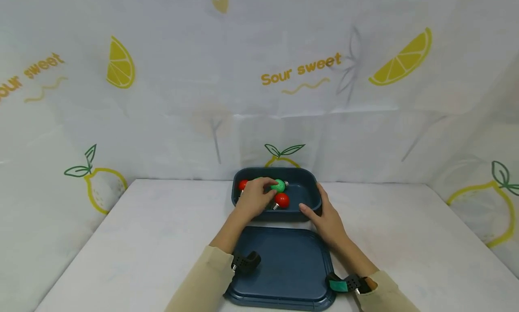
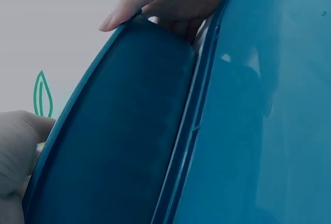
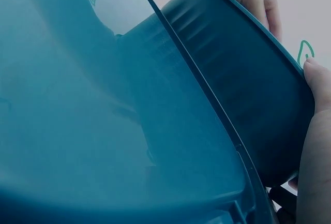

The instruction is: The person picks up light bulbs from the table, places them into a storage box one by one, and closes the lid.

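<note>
A dark blue rectangular box (image 1: pixel 306 192) stands at the back of the table with several small coloured light bulbs in it. My left hand (image 1: pixel 255 197) reaches in over the front rim and pinches a green light bulb (image 1: pixel 279 185) between thumb and fingers. Just below that bulb lies a red light bulb (image 1: pixel 282 200), its screw base pointing to the front left. Another red bulb (image 1: pixel 243 184) sits at the left end, partly hidden by the left hand. With its thumb at the front rim and fingers along the right side, my right hand (image 1: pixel 330 222) grips the box; both wrist views show its outer front wall (image 3: pixel 238 63).
A dark blue lid (image 1: pixel 284 267) lies flat on the white table (image 1: pixel 170 240) in front of the box, under both forearms. Behind the box rises a white curtain (image 1: pixel 182 136) with lemon prints. Each wrist wears a black strap (image 1: pixel 246 261).
</note>
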